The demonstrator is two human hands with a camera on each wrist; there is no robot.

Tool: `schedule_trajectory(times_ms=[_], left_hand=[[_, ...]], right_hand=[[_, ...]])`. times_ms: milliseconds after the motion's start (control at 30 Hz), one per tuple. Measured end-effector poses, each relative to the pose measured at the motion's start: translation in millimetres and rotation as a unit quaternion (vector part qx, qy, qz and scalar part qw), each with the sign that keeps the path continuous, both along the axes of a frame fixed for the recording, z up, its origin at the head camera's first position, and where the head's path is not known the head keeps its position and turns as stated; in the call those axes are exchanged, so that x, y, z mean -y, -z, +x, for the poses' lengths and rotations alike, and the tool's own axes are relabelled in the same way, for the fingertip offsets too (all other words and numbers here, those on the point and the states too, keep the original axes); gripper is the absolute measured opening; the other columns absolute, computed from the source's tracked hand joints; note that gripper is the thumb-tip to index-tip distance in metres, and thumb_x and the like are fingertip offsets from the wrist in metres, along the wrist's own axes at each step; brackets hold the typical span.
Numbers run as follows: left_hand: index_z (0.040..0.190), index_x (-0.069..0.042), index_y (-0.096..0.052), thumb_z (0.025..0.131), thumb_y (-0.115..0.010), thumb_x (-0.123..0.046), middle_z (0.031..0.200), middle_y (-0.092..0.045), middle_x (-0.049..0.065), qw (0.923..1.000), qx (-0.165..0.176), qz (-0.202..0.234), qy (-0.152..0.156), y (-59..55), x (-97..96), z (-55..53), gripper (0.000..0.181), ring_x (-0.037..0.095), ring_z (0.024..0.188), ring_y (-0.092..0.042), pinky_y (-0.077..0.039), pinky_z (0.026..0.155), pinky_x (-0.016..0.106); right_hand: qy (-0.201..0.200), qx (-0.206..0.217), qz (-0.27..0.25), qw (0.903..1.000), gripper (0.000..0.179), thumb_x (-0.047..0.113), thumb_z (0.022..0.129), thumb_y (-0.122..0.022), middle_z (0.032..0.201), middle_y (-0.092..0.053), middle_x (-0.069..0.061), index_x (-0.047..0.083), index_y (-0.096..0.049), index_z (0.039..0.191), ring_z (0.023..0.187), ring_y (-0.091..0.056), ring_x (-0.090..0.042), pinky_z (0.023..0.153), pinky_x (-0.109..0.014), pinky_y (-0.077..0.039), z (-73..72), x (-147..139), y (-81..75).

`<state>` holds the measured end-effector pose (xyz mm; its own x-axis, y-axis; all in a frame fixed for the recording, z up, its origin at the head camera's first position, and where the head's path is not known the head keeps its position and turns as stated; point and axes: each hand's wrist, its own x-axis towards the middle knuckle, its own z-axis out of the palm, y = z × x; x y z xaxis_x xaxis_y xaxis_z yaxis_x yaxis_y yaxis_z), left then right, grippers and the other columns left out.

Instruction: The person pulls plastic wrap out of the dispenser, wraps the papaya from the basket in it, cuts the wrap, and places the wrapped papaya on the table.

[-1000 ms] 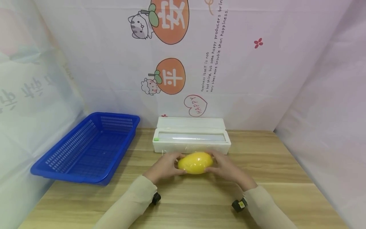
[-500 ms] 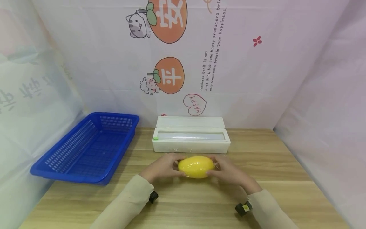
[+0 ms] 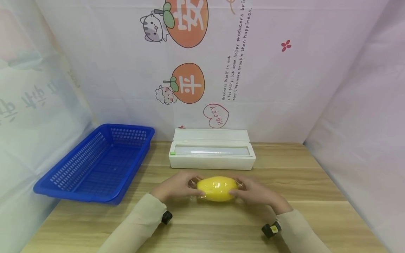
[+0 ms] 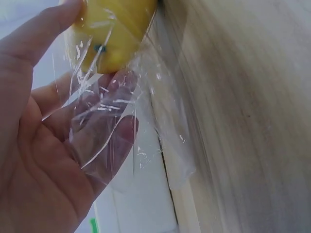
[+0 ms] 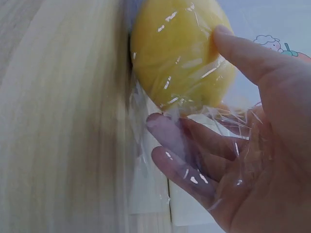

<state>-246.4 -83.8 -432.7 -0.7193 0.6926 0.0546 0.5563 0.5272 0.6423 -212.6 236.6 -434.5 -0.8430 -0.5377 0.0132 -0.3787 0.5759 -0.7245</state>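
Observation:
A smooth yellow oval fruit (image 3: 217, 189), its exact kind unclear, is covered in clear cling film. My left hand (image 3: 178, 186) grips its left end, thumb in front and fingers behind. At the other end my right hand (image 3: 254, 191) holds it the same way. Loose cling film (image 4: 107, 121) hangs from the fruit's end across the left fingers, where a small dark green spot shows. More crumpled film lies over the right palm and fingers in the right wrist view. Whether the fruit touches the table cannot be told.
Behind the hands stands a white cling film dispenser box (image 3: 212, 161) with its lid raised and a green tab at its left. A blue plastic basket (image 3: 126, 175) is at the left on the wooden table (image 3: 221, 228). Printed cloth walls (image 3: 262, 88) enclose the back and sides.
Both hands have drawn the fruit toward me, away from the dispenser box. Film ends now stick out more visibly at both ends of the fruit.

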Motion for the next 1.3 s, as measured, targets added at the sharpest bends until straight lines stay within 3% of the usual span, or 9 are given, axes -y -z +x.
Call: schedule_trajectory(times_ms=[167,267,433,600,700,867,1000,1133,1300], left_hand=[[0.128,-0.02,-0.066,0.086,-0.073,-0.056,0.112,-0.07,-0.008,0.9999,0.004,-0.005,0.009,-0.8,2.8,0.3,0.056,0.005,0.096,-0.065,-0.054,0.087,0.027],[0.128,-0.019,-0.066,0.088,-0.071,-0.056,0.111,-0.07,-0.009,0.9997,0.014,-0.006,0.016,-1.4,4.5,0.3,0.055,0.005,0.097,-0.065,-0.053,0.088,0.028],[0.127,-0.018,-0.068,0.09,-0.068,-0.055,0.105,-0.07,-0.013,0.9992,0.037,-0.006,0.017,-1.9,7.3,-0.4,0.052,0.004,0.095,-0.064,-0.053,0.087,0.029],[0.122,-0.02,-0.072,0.095,-0.062,-0.055,0.102,-0.069,-0.016,0.9984,0.055,-0.011,0.008,-0.8,9.6,-1.9,0.046,0.004,0.091,-0.062,-0.053,0.085,0.031],[0.122,-0.021,-0.072,0.097,-0.058,-0.056,0.104,-0.069,-0.016,0.9977,0.065,-0.017,-0.001,-0.5,10.2,-3.2,0.045,0.004,0.091,-0.062,-0.053,0.086,0.033],[0.124,-0.021,-0.071,0.099,-0.054,-0.057,0.104,-0.069,-0.013,0.9971,0.07,-0.026,-0.017,1.1,12.7,-7.3,0.047,0.006,0.092,-0.062,-0.053,0.087,0.035],[0.131,-0.016,-0.066,0.099,-0.055,-0.053,0.118,-0.068,-0.004,0.9983,0.05,-0.021,-0.021,-2.1,14.6,-7.3,0.05,0.013,0.105,-0.063,-0.052,0.093,0.038],[0.138,-0.011,-0.059,0.1,-0.058,-0.046,0.133,-0.061,0.005,0.9994,-0.026,-0.021,-0.003,-11.2,10.6,-2.7,0.052,0.022,0.12,-0.057,-0.047,0.102,0.044],[0.136,-0.013,-0.06,0.097,-0.064,-0.042,0.136,-0.059,0.0,0.9923,-0.117,-0.038,0.006,-21.5,-1.4,7.6,0.049,0.021,0.128,-0.052,-0.04,0.109,0.044]], right_hand=[[-0.008,0.055,0.005,0.9984,0.058,0.041,0.098,-0.064,0.114,-0.066,-0.011,0.007,-0.05,0.142,0.094,-0.066,-0.031,0.078,-0.047,-0.058,0.7,-2,-4.6],[-0.013,0.106,0.002,0.9942,0.062,0.04,0.099,-0.063,0.092,-0.067,-0.01,0.002,-0.045,0.145,0.067,-0.064,-0.024,0.057,-0.039,-0.056,0.0,-2,-7.0],[-0.017,0.146,0.002,0.9891,0.07,0.042,0.101,-0.059,0.091,-0.067,-0.011,-0.004,-0.038,0.149,0.072,-0.065,-0.024,0.062,-0.037,-0.057,-4.0,-3,-8.8],[-0.041,0.154,0.006,0.9872,0.056,0.043,0.105,-0.051,0.081,-0.066,-0.009,0.0,-0.05,0.14,0.067,-0.059,-0.019,0.06,-0.032,-0.053,-12.0,-6,-6.2],[-0.037,0.164,0.001,0.9858,0.057,0.044,0.105,-0.049,0.079,-0.063,-0.01,0.0,-0.052,0.14,0.062,-0.054,-0.018,0.056,-0.031,-0.05,-16.2,-6,-4.0],[-0.016,0.174,-0.012,0.9845,0.059,0.045,0.105,-0.048,0.082,-0.062,-0.009,-0.002,-0.052,0.14,0.068,-0.054,-0.018,0.066,-0.033,-0.052,-19.6,-4,-3.7],[-0.012,0.187,-0.025,0.982,0.052,0.046,0.105,-0.048,0.073,-0.059,-0.007,0.002,-0.06,0.13,0.06,-0.049,-0.017,0.057,-0.03,-0.048,-20.7,-2,-4.5],[-0.006,0.193,-0.026,0.9809,0.051,0.048,0.105,-0.048,0.069,-0.055,-0.005,0.004,-0.063,0.127,0.058,-0.045,-0.016,0.054,-0.028,-0.044,-22.2,-1,-3.6],[0.002,0.166,0.004,0.9862,0.055,0.05,0.104,-0.046,0.075,-0.061,-0.008,0.004,-0.063,0.129,0.061,-0.052,-0.017,0.056,-0.034,-0.048,-24.8,0,-2.4]])
